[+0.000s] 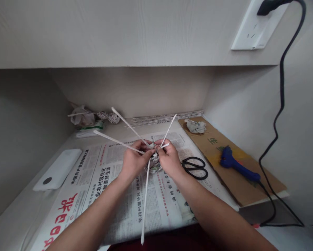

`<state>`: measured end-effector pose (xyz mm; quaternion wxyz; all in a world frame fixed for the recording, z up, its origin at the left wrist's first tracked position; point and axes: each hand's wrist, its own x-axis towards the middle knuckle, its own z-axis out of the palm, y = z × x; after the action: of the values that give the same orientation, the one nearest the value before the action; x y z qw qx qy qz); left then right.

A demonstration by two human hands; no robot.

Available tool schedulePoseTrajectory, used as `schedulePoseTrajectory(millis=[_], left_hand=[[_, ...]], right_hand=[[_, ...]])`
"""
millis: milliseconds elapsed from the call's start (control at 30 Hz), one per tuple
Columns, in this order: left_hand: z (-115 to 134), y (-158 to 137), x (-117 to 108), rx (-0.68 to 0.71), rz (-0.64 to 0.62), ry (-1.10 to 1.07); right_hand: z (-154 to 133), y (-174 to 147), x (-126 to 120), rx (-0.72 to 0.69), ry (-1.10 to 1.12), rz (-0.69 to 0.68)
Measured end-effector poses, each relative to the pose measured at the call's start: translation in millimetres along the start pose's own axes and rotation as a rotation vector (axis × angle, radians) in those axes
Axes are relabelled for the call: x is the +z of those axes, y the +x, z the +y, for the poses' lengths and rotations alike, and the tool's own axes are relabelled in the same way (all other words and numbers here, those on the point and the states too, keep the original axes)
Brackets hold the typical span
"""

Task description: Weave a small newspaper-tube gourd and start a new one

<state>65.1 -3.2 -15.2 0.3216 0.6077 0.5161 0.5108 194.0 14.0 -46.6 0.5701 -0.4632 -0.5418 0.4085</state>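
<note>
Both hands meet over a small round woven piece of rolled paper strips (154, 165), held just above the newspaper (130, 209). White paper rods (146, 202) stick out from it in several directions, towards the far side and down towards me. My left hand (136, 157) pinches the weave at its left side, fingers curled round it. My right hand (170, 157) grips the right side, thumb and fingertips close to the left thumb. The underside of the piece and some fingertips are hidden. Black-handled scissors (195, 168) lie beside my right wrist, their blades partly covered by it.
Right of the newspaper, a cardboard sheet (211, 146) bears a blue glue gun (237, 165) and crumpled paper (196, 126). Its black cord (282, 80) hangs near the right wall. A white device (58, 169) lies left; paper rods (166, 118) and a plastic bag (82, 116) lie behind.
</note>
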Motion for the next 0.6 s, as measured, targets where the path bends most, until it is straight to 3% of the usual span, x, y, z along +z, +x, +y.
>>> schedulePoseTrajectory(millis=[333, 500, 600], left_hand=[[3.4, -0.3, -0.8, -0.101, 0.062, 0.021], [1.1, 1.3, -3.3, -0.088, 0.107, 0.044], [0.4, -0.3, -3.7, -0.037, 0.110, 0.092]], right_hand=[[-15.0, -0.3, 1.8, 0.156, 0.239, 0.013], [-33.0, -2.4, -5.4, 0.037, 0.220, 0.094], [-45.3, -9.2, -12.6, -0.128, 0.220, 0.010]])
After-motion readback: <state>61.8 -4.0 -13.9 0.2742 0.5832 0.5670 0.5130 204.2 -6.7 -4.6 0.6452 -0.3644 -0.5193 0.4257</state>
